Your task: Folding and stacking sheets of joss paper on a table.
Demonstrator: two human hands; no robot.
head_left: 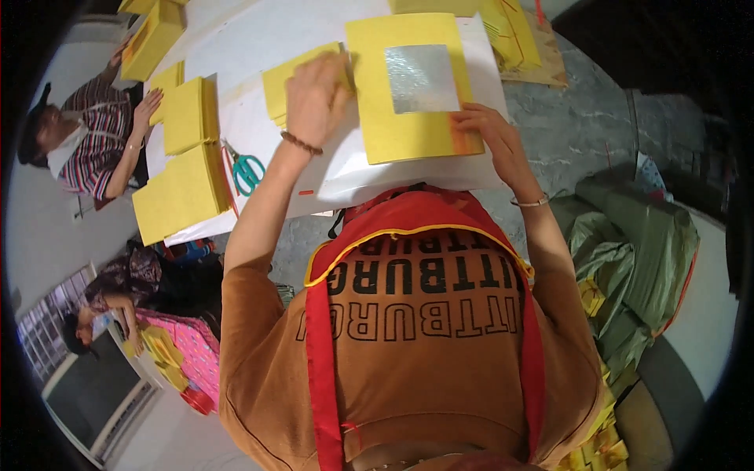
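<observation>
A stack of yellow paper sheets (416,141) lies on the white table in front of me, with a silver foil square (422,78) on its top sheet. My right hand (499,137) rests its outstretched fingers on the stack's lower right edge, over an orange patch. Left of it, my left hand (316,98) is over a smaller yellow paper stack (279,85). Its fingers are curled and slightly blurred, and whatever lies between their tips is hidden. Green-handled scissors (249,174) lie on the table left of my left forearm.
More yellow paper stacks (184,188) line the table's left edge, where a co-worker's hand (148,106) touches one. A bundle of yellow paper (514,39) sits beyond the far right corner. Green sacks (628,235) stand at right. Another person (118,302) works behind at left.
</observation>
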